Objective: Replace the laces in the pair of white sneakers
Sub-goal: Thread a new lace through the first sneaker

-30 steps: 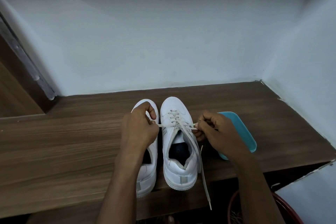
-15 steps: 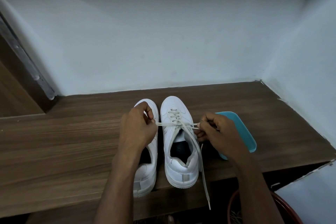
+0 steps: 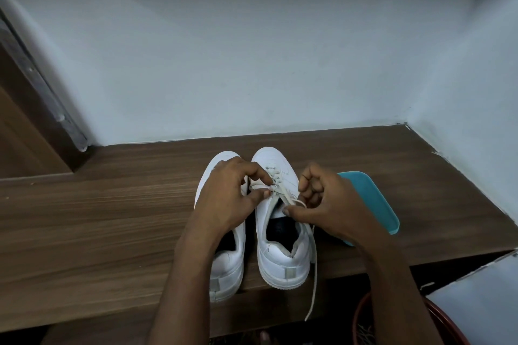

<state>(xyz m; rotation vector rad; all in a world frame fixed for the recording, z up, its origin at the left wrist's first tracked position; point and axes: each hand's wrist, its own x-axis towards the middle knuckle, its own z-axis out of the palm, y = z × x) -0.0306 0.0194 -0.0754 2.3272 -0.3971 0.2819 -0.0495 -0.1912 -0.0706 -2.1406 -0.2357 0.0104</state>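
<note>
Slack returned to the flat off-white lace (image 3: 315, 274) as both hands closed in from their sideways pull. The left hand (image 3: 224, 199) pinched it at the eyelets of the half-laced white sneaker (image 3: 280, 258) on the brown wooden surface (image 3: 112, 218); the right hand (image 3: 330, 204) gripped the other strand. That row looked tightened.

**Legible Markings: None Found**

No text, brand, number or sign is readable. The grey heel tabs (image 3: 290, 272) of the right sneaker (image 3: 276, 259) and left sneaker (image 3: 227, 263) appear blank. The teal tray (image 3: 375, 204) at right shows a plain surface.
</note>
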